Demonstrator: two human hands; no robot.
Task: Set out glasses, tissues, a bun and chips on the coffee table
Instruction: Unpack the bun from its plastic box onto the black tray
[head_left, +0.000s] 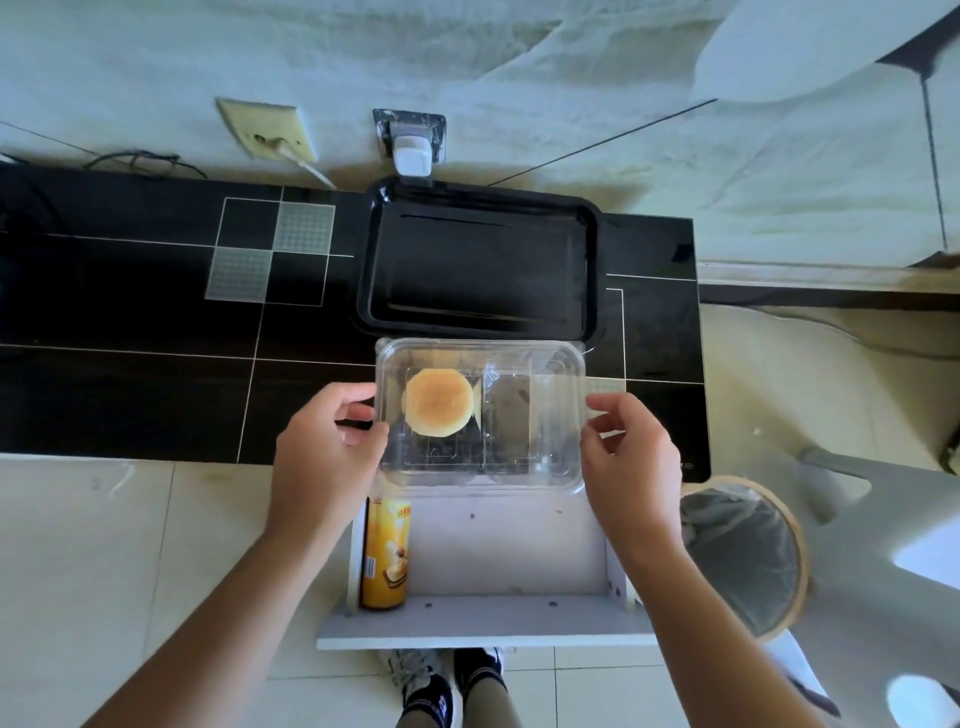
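Note:
A clear plastic clamshell box (519, 457) holds one round golden bun (439, 401) in its left half. The box hangs at the near edge of the black coffee table (156, 322), partly over the open white drawer (483, 618). My left hand (322, 457) grips the box's left side. On the opposite side, my right hand (631, 457) grips its right edge. A yellow chips can (385, 553) lies in the drawer's left side. Behind the box sits a black tray (480, 260), with nothing on it.
A round bin with a wooden rim and a plastic liner (748, 556) stands on the floor to the right of the drawer. A wall socket with a white plug (413, 150) and a cable plate (267, 130) are behind the table. My feet (447, 680) are below the drawer.

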